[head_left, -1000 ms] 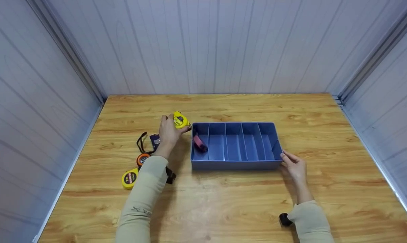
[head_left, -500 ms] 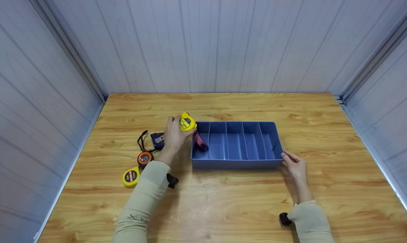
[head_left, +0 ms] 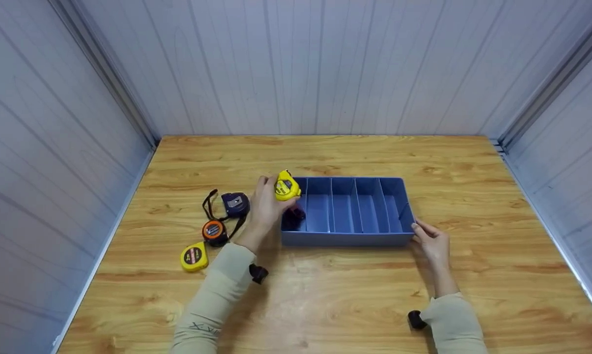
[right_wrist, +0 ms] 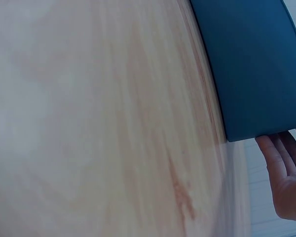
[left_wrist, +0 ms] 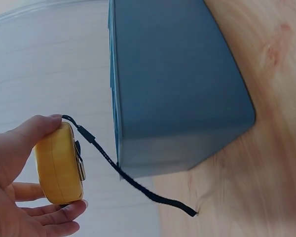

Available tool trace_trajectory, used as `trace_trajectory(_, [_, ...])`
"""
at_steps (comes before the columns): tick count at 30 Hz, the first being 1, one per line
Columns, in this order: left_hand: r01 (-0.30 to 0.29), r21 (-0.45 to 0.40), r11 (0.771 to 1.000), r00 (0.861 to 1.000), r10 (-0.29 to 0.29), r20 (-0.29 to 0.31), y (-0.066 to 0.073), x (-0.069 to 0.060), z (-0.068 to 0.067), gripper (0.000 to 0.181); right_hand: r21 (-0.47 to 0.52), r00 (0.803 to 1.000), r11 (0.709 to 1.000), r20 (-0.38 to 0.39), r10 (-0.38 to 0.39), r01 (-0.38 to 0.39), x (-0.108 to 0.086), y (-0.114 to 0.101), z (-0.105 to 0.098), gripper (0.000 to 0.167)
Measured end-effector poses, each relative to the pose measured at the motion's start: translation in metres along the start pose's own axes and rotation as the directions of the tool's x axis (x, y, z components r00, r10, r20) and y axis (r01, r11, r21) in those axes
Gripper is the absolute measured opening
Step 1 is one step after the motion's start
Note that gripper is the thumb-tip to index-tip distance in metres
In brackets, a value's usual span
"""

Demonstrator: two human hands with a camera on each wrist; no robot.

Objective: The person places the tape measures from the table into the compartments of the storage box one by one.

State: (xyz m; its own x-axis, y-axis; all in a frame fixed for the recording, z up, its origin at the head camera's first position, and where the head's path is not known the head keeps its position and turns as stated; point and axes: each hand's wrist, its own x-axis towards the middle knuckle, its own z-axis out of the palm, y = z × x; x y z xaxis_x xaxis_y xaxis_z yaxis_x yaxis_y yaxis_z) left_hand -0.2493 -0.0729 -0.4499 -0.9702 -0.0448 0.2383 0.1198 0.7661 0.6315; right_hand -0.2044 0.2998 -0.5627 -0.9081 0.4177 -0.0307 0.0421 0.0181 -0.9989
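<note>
- Hold the blue box point(head_left: 347, 240) steady with the right hand point(head_left: 433, 250), seemingly pinching the near right corner, thumb at the rim and fingers along the outer end; firm contact there should prevent sliding.
- Mind the dark item point(head_left: 294, 217), shadowed and partly covered, inside the left-end compartment point(head_left: 303, 185); better to go beside than press down on top.
- Keep the left hand point(head_left: 267, 202) closed as now, thumb and bent fingers clasping the yellow tape measure point(head_left: 288, 186) over that compartment, above the rim.
- Swing the black strap point(left_wrist: 143, 189) inward before any lowering; seems to dangle outside the box's end, so liable to snag.
- Bright yellow, rounded casing, tilted; dark label point(head_left: 283, 188) with print too small to read, metal clip point(left_wrist: 81, 170) on one side.
</note>
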Motion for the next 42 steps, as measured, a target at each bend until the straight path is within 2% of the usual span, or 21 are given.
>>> trace_trajectory(6, [-0.035, 0.006, 0.999, 0.999, 0.035, -0.005, 0.005, -0.007, 0.008, 0.071, -0.085, 1.000, 0.996, 0.007, -0.007, 0.008, -0.015, -0.026, 0.005, 0.035])
trace_trajectory(8, [-0.051, -0.002, 0.999, 0.999, 0.051, -0.004, 0.007, -0.009, 0.011, 0.072, -0.147, 1.000, 0.989, -0.016, -0.012, 0.010, -0.018, -0.031, 0.007, 0.036])
trace_trajectory(12, [-0.067, -0.011, 0.998, 0.998, 0.067, 0.005, 0.009, -0.012, 0.016, 0.073, -0.174, 0.999, 0.985, -0.044, -0.020, 0.012, -0.018, -0.032, 0.007, 0.036])
trace_trajectory(21, [-0.064, 0.012, 0.998, 0.997, 0.064, 0.036, 0.014, -0.020, 0.025, 0.074, -0.098, 0.999, 0.995, -0.035, -0.021, 0.018, -0.018, -0.030, 0.008, 0.034])
trace_trajectory(26, [-0.068, 0.024, 0.997, 0.997, 0.067, 0.049, 0.016, -0.022, 0.030, 0.074, -0.115, 0.999, 0.993, -0.037, -0.020, 0.016, -0.018, -0.031, 0.008, 0.033])
trace_trajectory(32, [-0.113, 0.015, 0.993, 0.992, 0.112, 0.052, 0.017, -0.022, 0.036, 0.073, -0.143, 0.999, 0.990, -0.039, 0.000, -0.006, -0.018, -0.032, 0.009, 0.034])
trace_trajectory(36, [-0.130, 0.037, 0.991, 0.990, 0.128, 0.058, 0.018, -0.023, 0.039, 0.073, -0.182, 0.999, 0.983, -0.046, -0.029, 0.020, -0.017, -0.030, 0.008, 0.033])
trace_trajectory(42, [-0.157, 0.086, 0.984, 0.986, 0.152, 0.069, 0.021, -0.022, 0.043, 0.072, -0.016, 1.000, 1.000, -0.004, 0.006, -0.006, -0.015, -0.025, 0.006, 0.016])
